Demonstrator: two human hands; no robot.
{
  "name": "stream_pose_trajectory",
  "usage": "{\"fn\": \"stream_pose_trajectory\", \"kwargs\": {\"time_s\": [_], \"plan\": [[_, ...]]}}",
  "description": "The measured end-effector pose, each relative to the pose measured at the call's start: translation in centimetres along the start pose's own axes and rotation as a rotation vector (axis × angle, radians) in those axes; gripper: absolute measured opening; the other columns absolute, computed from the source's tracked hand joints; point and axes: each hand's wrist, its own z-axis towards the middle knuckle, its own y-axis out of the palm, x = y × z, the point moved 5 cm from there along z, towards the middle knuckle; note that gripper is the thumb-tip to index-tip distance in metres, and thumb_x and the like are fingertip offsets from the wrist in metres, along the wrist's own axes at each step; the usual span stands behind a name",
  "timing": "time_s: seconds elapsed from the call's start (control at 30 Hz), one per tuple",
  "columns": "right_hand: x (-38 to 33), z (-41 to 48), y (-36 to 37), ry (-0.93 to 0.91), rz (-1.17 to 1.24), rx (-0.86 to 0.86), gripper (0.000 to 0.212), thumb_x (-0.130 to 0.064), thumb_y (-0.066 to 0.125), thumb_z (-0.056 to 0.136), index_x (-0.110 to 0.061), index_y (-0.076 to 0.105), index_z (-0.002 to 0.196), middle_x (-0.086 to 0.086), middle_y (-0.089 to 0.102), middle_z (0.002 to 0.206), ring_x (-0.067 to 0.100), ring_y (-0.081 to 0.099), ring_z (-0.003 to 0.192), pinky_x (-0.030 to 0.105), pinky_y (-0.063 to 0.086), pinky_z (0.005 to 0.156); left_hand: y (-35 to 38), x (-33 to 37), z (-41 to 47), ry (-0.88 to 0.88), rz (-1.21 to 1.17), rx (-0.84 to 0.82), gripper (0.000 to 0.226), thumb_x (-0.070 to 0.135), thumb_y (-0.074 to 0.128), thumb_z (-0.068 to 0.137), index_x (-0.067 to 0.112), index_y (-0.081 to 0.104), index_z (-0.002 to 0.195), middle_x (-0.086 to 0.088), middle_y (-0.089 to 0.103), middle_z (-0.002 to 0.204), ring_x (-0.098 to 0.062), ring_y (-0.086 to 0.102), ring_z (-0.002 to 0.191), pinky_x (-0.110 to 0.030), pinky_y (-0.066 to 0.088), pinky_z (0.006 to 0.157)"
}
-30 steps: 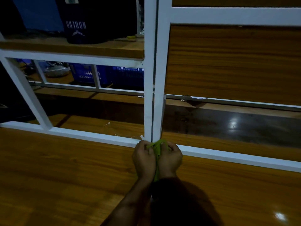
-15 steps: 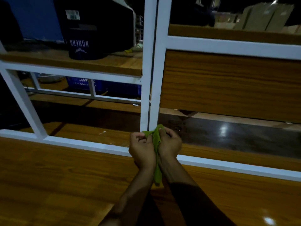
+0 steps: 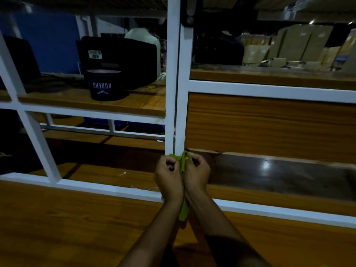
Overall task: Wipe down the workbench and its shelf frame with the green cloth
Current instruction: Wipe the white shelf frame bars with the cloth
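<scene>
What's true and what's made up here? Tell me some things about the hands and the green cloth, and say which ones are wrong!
1. The left hand and the right hand both hold the green cloth. True.
2. The cloth lies flat on the workbench with no hand on it. False: both hands hold it up against the white post.
3. The hands are near the post's lower end. True.
4. The tub on the shelf is bright red. False: it is dark with white letters.
5. Cardboard boxes stand far back on the right. True.
</scene>
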Motion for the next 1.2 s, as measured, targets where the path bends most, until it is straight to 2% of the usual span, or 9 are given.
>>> {"fn": "stream_pose_trajectory", "kwargs": {"time_s": [0.2, 0.33, 0.53, 0.63, 0.8, 0.9, 1.0, 1.1, 1.2], "plan": [[11.1, -2.3, -2.4, 0.156, -0.322, -0.059, 0.021, -0.011, 0.063, 0.090, -0.031, 0.065, 0.094, -0.002, 0.068, 0.105, 0.021, 0.062, 0.102, 0.030, 0.046, 0.084, 0.1, -10.7, -5.5, -0.359, 0.010, -0.100, 0.014, 0.010, 0.050, 0.090, 0.013, 0.058, 0.078, -0.010, 0.063, 0.078, -0.027, 0.062, 0.078, -0.036, 0.052, 0.072], [12.5, -2.9, -2.5, 0.141, -0.378, -0.094, 0.030, -0.008, 0.063, 0.090, -0.025, 0.066, 0.115, -0.001, 0.064, 0.119, 0.018, 0.057, 0.111, 0.034, 0.046, 0.099, 0.5, -12.5, -6.4, -0.498, -0.070, -0.098, 0.016, 0.004, 0.047, 0.093, 0.004, 0.062, 0.086, -0.013, 0.065, 0.083, -0.030, 0.063, 0.081, -0.035, 0.052, 0.074], [7.0, -3.5, -0.8, -0.093, -0.357, -0.010, 0.035, -0.006, 0.067, 0.084, -0.037, 0.055, 0.093, -0.007, 0.061, 0.108, 0.014, 0.059, 0.100, 0.030, 0.047, 0.088, -1.1, -7.8, -2.9, -0.341, -0.013, -0.112, 0.019, -0.003, 0.060, 0.087, 0.008, 0.064, 0.102, 0.004, 0.061, 0.089, -0.012, 0.056, 0.082, -0.025, 0.042, 0.073], [2.5, -3.8, 1.1, -0.266, -0.317, 0.028, 0.032, 0.001, 0.067, 0.083, -0.027, 0.060, 0.095, -0.005, 0.059, 0.107, 0.013, 0.058, 0.100, 0.026, 0.047, 0.088, -1.4, -5.0, -0.6, -0.332, -0.265, -0.032, 0.017, -0.001, 0.055, 0.090, 0.011, 0.067, 0.091, -0.009, 0.068, 0.091, -0.025, 0.066, 0.088, -0.035, 0.053, 0.079], [-5.6, -2.9, 3.0, -0.480, -0.187, 0.129, 0.023, 0.003, 0.068, 0.084, -0.015, 0.070, 0.097, -0.003, 0.062, 0.103, 0.009, 0.059, 0.093, 0.014, 0.046, 0.081, -1.6, 2.9, 4.0, -0.010, -0.266, -0.043, 0.029, -0.003, 0.062, 0.087, 0.025, 0.064, 0.085, -0.004, 0.068, 0.089, -0.009, 0.066, 0.080, -0.020, 0.052, 0.070], [-9.7, -2.0, 4.0, -0.549, -0.118, 0.130, 0.023, 0.002, 0.067, 0.084, -0.014, 0.071, 0.100, -0.002, 0.062, 0.104, 0.009, 0.061, 0.093, 0.025, 0.052, 0.083, -1.7, 6.8, 6.3, 0.116, -0.232, -0.014, 0.031, -0.003, 0.066, 0.084, 0.028, 0.063, 0.083, -0.003, 0.067, 0.087, -0.009, 0.064, 0.079, -0.021, 0.052, 0.070], [-12.7, -1.4, 4.7, -0.577, -0.104, 0.113, 0.022, 0.000, 0.067, 0.085, -0.014, 0.072, 0.101, -0.002, 0.062, 0.106, 0.013, 0.062, 0.095, 0.029, 0.053, 0.083, -1.5, 9.4, 7.7, 0.078, -0.320, 0.017, 0.020, -0.007, 0.061, 0.088, 0.013, 0.064, 0.083, -0.005, 0.064, 0.080, 0.000, 0.061, 0.068, -0.011, 0.047, 0.060], [-13.9, -1.4, 4.9, -0.581, -0.126, 0.103, 0.025, 0.001, 0.068, 0.085, -0.019, 0.073, 0.098, -0.003, 0.062, 0.104, 0.009, 0.061, 0.092, 0.029, 0.055, 0.082, -1.2, 9.8, 7.9, -0.035, -0.380, 0.007, 0.016, -0.009, 0.057, 0.090, 0.003, 0.064, 0.083, -0.002, 0.062, 0.072, 0.005, 0.059, 0.059, -0.008, 0.044, 0.054], [-15.7, -1.9, 4.5, -0.620, -0.062, 0.109, 0.024, 0.003, 0.066, 0.087, -0.013, 0.072, 0.104, 0.000, 0.062, 0.107, 0.006, 0.061, 0.095, 0.019, 0.053, 0.084, -1.7, 11.9, 8.1, 0.142, -0.333, 0.025, 0.020, -0.005, 0.065, 0.086, 0.014, 0.067, 0.085, 0.001, 0.066, 0.083, 0.001, 0.064, 0.075, -0.015, 0.050, 0.066]]}}
